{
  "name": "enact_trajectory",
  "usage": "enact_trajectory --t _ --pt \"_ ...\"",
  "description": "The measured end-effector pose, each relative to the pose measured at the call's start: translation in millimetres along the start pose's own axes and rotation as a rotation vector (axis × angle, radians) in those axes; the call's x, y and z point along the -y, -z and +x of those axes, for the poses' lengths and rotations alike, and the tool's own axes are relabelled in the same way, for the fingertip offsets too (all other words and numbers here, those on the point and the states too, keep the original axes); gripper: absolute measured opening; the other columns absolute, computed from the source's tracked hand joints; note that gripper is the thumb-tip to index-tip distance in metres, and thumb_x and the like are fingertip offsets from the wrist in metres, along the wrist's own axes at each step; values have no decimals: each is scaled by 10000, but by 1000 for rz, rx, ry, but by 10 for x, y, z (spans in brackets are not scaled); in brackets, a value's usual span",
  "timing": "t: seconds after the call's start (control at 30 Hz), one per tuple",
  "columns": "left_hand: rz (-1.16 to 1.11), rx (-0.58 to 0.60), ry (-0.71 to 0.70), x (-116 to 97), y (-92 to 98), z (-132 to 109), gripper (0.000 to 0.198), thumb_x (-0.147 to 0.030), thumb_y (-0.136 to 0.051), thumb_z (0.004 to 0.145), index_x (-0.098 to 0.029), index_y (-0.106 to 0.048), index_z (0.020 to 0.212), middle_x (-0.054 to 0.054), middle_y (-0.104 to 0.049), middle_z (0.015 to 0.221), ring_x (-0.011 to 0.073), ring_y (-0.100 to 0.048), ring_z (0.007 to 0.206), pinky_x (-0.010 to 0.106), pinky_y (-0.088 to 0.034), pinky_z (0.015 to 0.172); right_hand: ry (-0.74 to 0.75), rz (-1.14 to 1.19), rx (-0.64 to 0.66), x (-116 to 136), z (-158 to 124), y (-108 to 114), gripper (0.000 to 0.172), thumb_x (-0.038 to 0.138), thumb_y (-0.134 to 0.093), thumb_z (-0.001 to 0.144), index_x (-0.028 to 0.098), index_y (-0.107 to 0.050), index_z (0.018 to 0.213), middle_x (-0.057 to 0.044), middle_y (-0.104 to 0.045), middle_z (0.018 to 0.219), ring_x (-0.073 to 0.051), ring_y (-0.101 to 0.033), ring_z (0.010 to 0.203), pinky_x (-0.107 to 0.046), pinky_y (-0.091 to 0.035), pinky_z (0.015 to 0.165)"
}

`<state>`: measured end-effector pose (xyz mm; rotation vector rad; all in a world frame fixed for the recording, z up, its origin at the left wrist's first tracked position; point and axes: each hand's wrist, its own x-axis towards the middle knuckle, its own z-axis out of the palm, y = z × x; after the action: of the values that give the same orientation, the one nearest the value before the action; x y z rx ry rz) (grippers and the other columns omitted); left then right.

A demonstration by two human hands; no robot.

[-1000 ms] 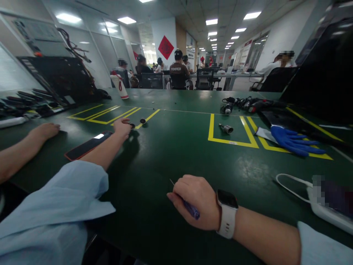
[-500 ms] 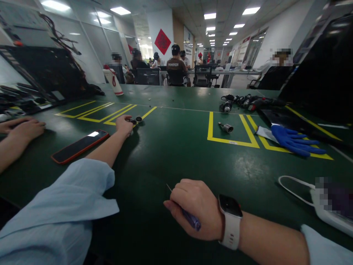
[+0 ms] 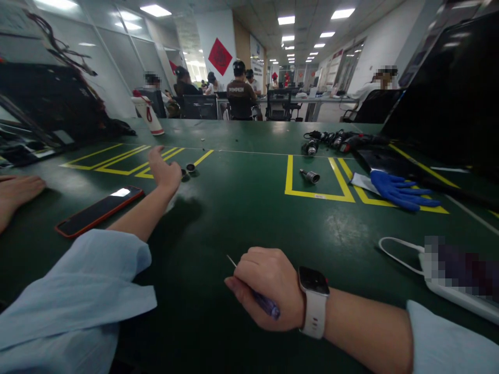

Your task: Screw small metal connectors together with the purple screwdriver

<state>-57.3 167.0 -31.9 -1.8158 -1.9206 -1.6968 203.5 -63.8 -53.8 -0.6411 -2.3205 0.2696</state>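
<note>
My right hand, with a watch on its wrist, is closed round a small screwdriver. Its thin shaft points up and left past the fingers, and the purple see-through handle end shows under the palm. My left hand is raised over the yellow-taped area at the left, fingers apart, nothing visible in it. Just right of it lie small round metal parts, partly hidden by the hand. Another metal part, with a cup-shaped end and a thin stem, lies inside a yellow tape outline at the right.
A phone in an orange case lies by my left forearm. Another person's hand rests at the far left. A blue glove, black cabled parts and a white device with a loop lie right. A white bottle stands behind.
My left hand has come off the round metal parts, moved left and up, and its fingers have opened. The right hand still holds the screwdriver. The view has shifted slightly.
</note>
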Motion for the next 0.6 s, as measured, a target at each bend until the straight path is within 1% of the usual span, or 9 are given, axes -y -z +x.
enact_trajectory --t 0.07,0.1,0.2,0.27,0.37,0.4,0.47,0.53,0.6 --pt "-20 78 -132 -251 -168 -77 451 6 -459 783 -52 -400 1227 136 -399 1321 241 -298 1287 397 -196 1111 51 20 -151 5 -6 7 253 211 -407 881 170 -483 643 -17 -524 586 -119 -423 528 -264 -350 516" --pt "-33 150 -200 -400 -298 -147 426 -12 -457 785 -67 -425 1206 138 -429 1292 237 -342 1263 382 -236 1092 75 26 -232 10 -9 10 233 202 -414 874 165 -491 658 -28 -535 598 -125 -438 541 -267 -356 517" --pt "-67 475 -431 -900 -784 -474 325 -112 -503 805 -109 -516 1130 136 -529 1206 221 -498 1148 337 -361 1009 117 9 -412 36 -15 4 170 183 -434 872 148 -521 729 -48 -554 624 -144 -471 582 -276 -376 529" --pt "-77 688 -584 -1237 -1110 -727 352 -204 -541 822 -130 -523 1165 134 -499 1293 227 -463 1217 334 -352 1026 136 -24 -470 50 -20 -12 161 207 -430 892 151 -531 780 -40 -546 630 -150 -472 595 -281 -383 537" --pt "-65 902 -737 -1651 -1501 -1020 515 -271 -568 827 -151 -426 1307 134 -308 1474 264 -294 1353 389 -273 1088 175 -70 -485 46 -29 -43 172 241 -407 915 173 -536 824 -15 -527 632 -149 -468 603 -288 -390 561" --pt "-53 958 -770 -1749 -1602 -1078 551 -269 -579 822 -155 -403 1331 135 -275 1493 277 -255 1371 406 -253 1097 185 -82 -477 37 -32 -53 171 239 -406 914 179 -538 824 -7 -518 627 -147 -465 601 -287 -387 565" --pt "-24 1049 -816 -1880 -1760 -1137 555 -245 -572 829 -149 -388 1344 144 -317 1472 289 -257 1369 421 -250 1095 194 -102 -449 14 -34 -65 157 222 -416 901 185 -545 820 -1 -514 631 -145 -461 602 -289 -378 566" --pt "2 1110 -840 -1933 -1856 -1145 490 -228 -525 858 -132 -410 1325 162 -441 1375 295 -380 1293 423 -319 1044 199 -111 -425 -8 -34 -67 145 212 -432 887 183 -552 810 -3 -520 641 -147 -458 607 -295 -371 564" --pt "15 1135 -851 -1929 -1872 -1142 427 -229 -479 882 -106 -442 1289 181 -521 1264 298 -493 1168 420 -393 960 218 -113 -413 -18 -31 -60 151 213 -445 883 178 -558 790 -4 -530 641 -147 -453 605 -298 -368 561"
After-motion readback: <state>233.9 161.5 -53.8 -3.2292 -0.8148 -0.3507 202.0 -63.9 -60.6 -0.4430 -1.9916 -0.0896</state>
